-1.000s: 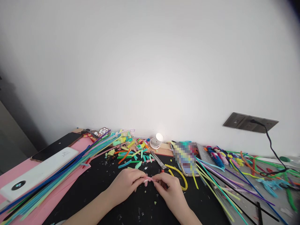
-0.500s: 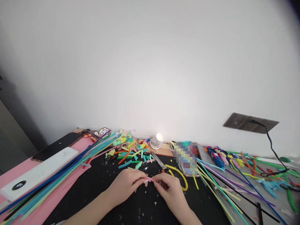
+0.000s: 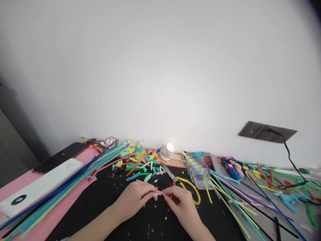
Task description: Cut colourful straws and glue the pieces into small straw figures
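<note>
A short pink pipe cleaner piece (image 3: 157, 193) is stretched between my two hands above the black mat (image 3: 120, 227). My left hand (image 3: 135, 198) pinches its left end between thumb and fingertips. On the other end, my right hand (image 3: 180, 201) has its thumb and forefinger closed. A small pale pink bit hangs below the middle of the piece. Scissors (image 3: 169, 172) lie just beyond my right hand, blades pointing away, beside a bent yellow pipe cleaner (image 3: 197, 192). Cut pieces of pipe cleaner (image 3: 136, 167) in green, orange and teal are scattered past my left hand.
At the left, long pipe cleaners (image 3: 75, 182) lie over a white device (image 3: 41, 187), near a dark phone (image 3: 59, 157). A paper cup (image 3: 167, 152) stands by the wall. More pipe cleaners (image 3: 240, 204) spread over the grey surface at right, below a wall socket (image 3: 267, 132) with a black cord.
Both hands keep their pinch on the pink piece and have hardly moved. The view has shifted very slightly.
</note>
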The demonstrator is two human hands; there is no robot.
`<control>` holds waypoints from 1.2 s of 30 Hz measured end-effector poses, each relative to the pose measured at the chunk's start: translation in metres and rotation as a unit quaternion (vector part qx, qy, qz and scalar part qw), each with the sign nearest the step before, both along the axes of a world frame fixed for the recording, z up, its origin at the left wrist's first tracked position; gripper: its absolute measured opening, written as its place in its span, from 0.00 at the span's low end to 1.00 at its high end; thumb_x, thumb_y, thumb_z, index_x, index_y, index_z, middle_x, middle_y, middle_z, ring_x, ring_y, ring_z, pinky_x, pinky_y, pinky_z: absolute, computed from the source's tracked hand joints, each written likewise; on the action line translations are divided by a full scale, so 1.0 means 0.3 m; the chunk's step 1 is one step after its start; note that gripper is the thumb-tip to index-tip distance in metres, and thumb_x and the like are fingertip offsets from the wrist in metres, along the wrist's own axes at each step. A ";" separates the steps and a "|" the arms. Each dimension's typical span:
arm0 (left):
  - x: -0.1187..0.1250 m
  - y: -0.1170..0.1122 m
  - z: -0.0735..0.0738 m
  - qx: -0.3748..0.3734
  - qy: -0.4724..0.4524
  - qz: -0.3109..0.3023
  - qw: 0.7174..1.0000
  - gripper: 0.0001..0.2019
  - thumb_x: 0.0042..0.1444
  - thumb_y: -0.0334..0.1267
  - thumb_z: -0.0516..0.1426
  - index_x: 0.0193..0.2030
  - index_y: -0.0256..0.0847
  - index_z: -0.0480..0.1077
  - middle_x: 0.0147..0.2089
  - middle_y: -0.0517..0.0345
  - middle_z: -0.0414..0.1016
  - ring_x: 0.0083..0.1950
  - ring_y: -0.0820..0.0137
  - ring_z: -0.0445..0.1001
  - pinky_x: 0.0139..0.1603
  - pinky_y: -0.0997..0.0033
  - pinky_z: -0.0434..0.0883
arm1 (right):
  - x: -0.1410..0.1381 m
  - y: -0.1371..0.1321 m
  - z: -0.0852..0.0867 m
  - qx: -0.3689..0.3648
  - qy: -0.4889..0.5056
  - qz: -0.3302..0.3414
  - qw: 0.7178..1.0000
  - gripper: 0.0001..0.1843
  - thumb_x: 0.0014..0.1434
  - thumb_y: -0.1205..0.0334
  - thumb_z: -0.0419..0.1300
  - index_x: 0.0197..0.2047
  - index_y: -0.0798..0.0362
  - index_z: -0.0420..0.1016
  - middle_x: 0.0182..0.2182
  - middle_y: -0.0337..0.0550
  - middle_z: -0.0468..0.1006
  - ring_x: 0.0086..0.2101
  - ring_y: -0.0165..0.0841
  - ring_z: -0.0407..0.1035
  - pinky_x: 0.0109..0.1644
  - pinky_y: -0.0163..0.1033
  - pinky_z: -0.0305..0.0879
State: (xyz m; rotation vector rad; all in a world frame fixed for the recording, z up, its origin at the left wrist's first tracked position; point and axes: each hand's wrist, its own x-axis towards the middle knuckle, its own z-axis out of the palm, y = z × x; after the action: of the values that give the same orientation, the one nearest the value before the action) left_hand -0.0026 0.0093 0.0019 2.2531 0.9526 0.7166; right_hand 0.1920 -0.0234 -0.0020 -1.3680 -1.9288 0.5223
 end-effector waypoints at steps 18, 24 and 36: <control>-0.004 0.000 0.011 -0.004 0.005 -0.001 1.000 0.12 0.61 0.34 0.49 0.31 0.42 0.72 0.29 0.64 0.74 0.33 0.72 0.72 0.36 0.80 0.62 | 0.002 -0.007 -0.003 0.007 -0.005 0.003 1.000 0.07 0.53 0.70 0.58 0.31 0.51 0.77 0.23 0.37 0.75 0.22 0.27 0.64 0.27 0.29 0.59; -0.002 -0.001 0.005 0.003 -0.001 0.004 1.000 0.12 0.61 0.35 0.49 0.31 0.42 0.72 0.31 0.63 0.75 0.34 0.72 0.72 0.36 0.79 0.63 | 0.001 -0.004 -0.004 0.002 -0.009 0.002 1.000 0.08 0.53 0.70 0.57 0.31 0.51 0.77 0.23 0.37 0.74 0.23 0.27 0.63 0.27 0.29 0.58; -0.005 -0.001 0.011 0.014 0.005 -0.006 1.000 0.14 0.62 0.37 0.47 0.33 0.42 0.72 0.31 0.61 0.75 0.35 0.70 0.73 0.36 0.78 0.64 | -0.003 -0.008 0.008 0.000 -0.009 0.001 1.000 0.08 0.53 0.70 0.57 0.31 0.51 0.77 0.23 0.37 0.74 0.22 0.28 0.64 0.27 0.30 0.59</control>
State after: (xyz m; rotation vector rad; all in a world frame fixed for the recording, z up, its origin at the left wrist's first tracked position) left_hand -0.0041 0.0090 0.0052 2.2875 0.9392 0.7176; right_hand 0.1912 -0.0258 0.0004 -1.3755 -1.9444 0.5135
